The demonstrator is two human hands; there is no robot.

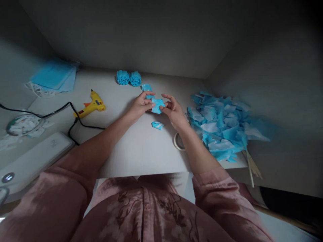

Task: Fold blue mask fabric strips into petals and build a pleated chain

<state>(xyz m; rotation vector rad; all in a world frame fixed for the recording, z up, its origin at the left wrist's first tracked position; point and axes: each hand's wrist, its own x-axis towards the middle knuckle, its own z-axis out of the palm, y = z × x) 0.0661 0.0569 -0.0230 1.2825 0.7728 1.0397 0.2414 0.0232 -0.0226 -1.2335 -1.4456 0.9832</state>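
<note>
Between my hands, above the middle of the white table, is a small blue piece of mask fabric point(157, 106). My left hand point(140, 105) pinches its left edge between thumb and fingers. On its lower right side my right hand point(174, 109) grips it with the thumb in front, its index finger raised. Another blue folded piece point(146, 87) lies just beyond my left fingertips. Nearer to me a small blue-and-white folded scrap point(157, 125) rests on the table. Two blue fabric roses point(122, 77) sit side by side at the back.
A yellow glue gun point(92, 104) with a black cord lies left, near stacked blue face masks point(54, 75) and a white power strip-like device point(37, 161). A tape roll point(178, 141) is by my right forearm. Blue-and-white fabric pieces point(219, 124) heap at right, beside thin sticks point(251, 168).
</note>
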